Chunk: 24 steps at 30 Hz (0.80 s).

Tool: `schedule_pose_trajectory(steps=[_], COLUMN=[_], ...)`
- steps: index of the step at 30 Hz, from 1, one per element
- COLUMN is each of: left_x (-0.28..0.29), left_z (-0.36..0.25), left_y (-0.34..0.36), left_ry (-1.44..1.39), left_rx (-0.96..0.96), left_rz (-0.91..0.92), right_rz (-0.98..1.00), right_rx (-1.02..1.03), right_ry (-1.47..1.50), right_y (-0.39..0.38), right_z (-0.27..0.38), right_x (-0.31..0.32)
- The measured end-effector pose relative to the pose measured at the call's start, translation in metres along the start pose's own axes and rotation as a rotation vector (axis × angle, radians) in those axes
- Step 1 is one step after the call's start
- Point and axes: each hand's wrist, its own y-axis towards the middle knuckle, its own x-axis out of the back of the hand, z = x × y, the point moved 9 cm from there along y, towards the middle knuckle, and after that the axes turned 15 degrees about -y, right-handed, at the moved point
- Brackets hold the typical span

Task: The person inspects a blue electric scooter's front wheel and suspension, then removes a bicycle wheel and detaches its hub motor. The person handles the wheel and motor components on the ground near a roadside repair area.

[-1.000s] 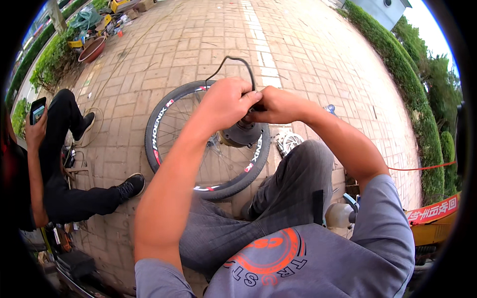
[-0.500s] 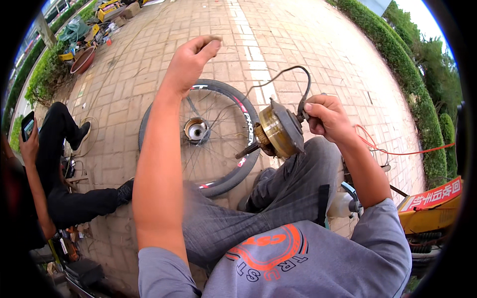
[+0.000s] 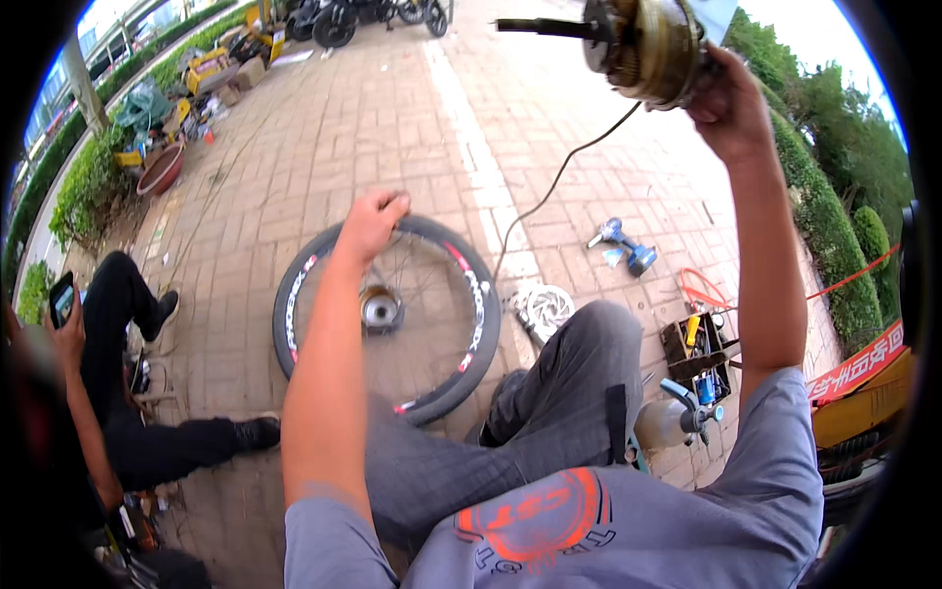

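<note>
My right hand (image 3: 731,108), raised at the upper right, grips a hub motor core (image 3: 672,59) by its side. Its dark shaft points left, and copper windings show at the near face. A thin black cable (image 3: 571,155) hangs from the motor in a curve down to the wheel's right side. My left hand (image 3: 373,224) is closed over the far edge of a bicycle wheel (image 3: 483,339); its fingertips are pressed together, and whatever is in them I cannot make out. The wheel lies flat on the paving, with a round open hub (image 3: 381,309) at its middle.
Right of the wheel lie a brake disc (image 3: 545,309) and a blue power drill (image 3: 626,247). An open toolbox (image 3: 687,348) and a spray bottle (image 3: 667,422) stand by my right knee. A person with a phone (image 3: 63,299) sits at the left, legs stretched toward the wheel.
My right hand has lifted the motor up and away from my knee. My left hand has come down to the wheel's far edge. The drill and brake disc now show.
</note>
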Motion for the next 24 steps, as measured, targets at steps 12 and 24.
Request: schedule_pose_trajectory(steps=[12,24], left_x=[-0.017,-0.007], left_z=[0.007,-0.03], left_y=[-0.068,-0.065], left_ry=[-0.21,-0.31], left_rx=[0.023,-0.427], left_rz=[-0.011,-0.004], right_rz=[0.113,0.264], right_rx=[-0.266,-0.596], right_ry=[0.698,1.143], right_y=[-0.004,-0.067], right_z=[-0.135,-0.167], right_x=[-0.172,-0.326])
